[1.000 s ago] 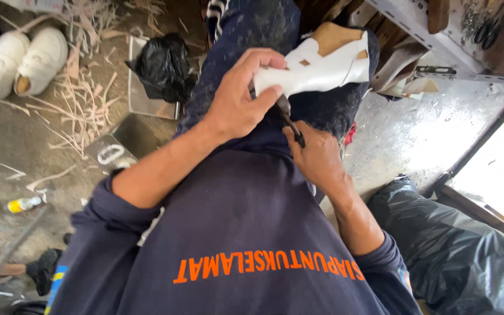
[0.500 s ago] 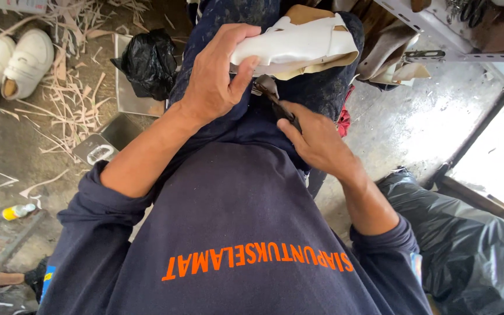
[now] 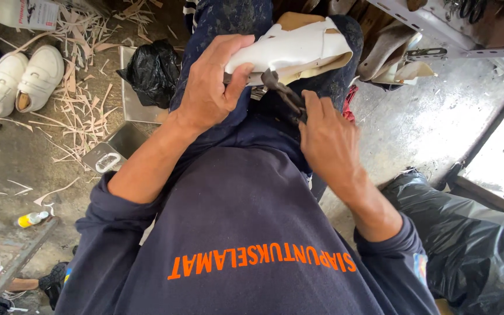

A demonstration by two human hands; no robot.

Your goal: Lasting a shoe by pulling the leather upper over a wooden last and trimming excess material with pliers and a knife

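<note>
shoe upper [image 3: 287, 49]: smooth white leather, matt
pliers [image 3: 284, 93]: dark dull metal
bag [image 3: 153, 70], ten o'clock: glossy black plastic
floor [image 3: 415, 128]: rough concrete

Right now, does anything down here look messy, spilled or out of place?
Yes. Pale strips and shavings lie scattered over the floor at left, around a pair of white shoes. The left hand grips a white shoe upper whose lower edge hangs loose and ragged where the right hand's dark pliers meet it.

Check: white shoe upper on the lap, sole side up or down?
Sole side up: the white shoe upper shows its tan insole board on top, left hand steadying it.
</note>
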